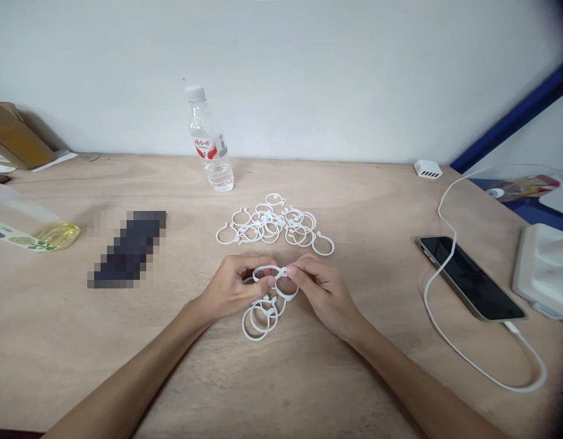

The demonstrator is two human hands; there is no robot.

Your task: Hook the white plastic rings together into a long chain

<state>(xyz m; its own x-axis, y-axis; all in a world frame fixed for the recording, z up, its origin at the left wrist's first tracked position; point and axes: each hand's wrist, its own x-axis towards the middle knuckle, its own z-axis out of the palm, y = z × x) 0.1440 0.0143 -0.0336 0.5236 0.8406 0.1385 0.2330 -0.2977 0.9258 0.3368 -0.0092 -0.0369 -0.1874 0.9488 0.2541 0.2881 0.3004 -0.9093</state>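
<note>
White plastic curtain rings, each with a small knob or eyelet, lie in a loose pile [272, 223] in the middle of the wooden table. Nearer to me, my left hand [233, 285] pinches a white curtain ring [262, 269] between thumb and fingers. The fingertips of my right hand [325, 292] press on the small eyelet end at the right side of that ring. A second ring [287, 296] hangs just below the fingertips and seems joined to it. Several more rings [259, 323] lie under my hands; whether they are linked cannot be made out.
A water bottle [212, 152] stands behind the pile. To the left are a blurred-out dark object [130, 250], a clear plastic package [44, 235] and a cardboard box [21, 137]. On the right, a phone [473, 277] lies with a white cable [428, 299], near a white charger [428, 169].
</note>
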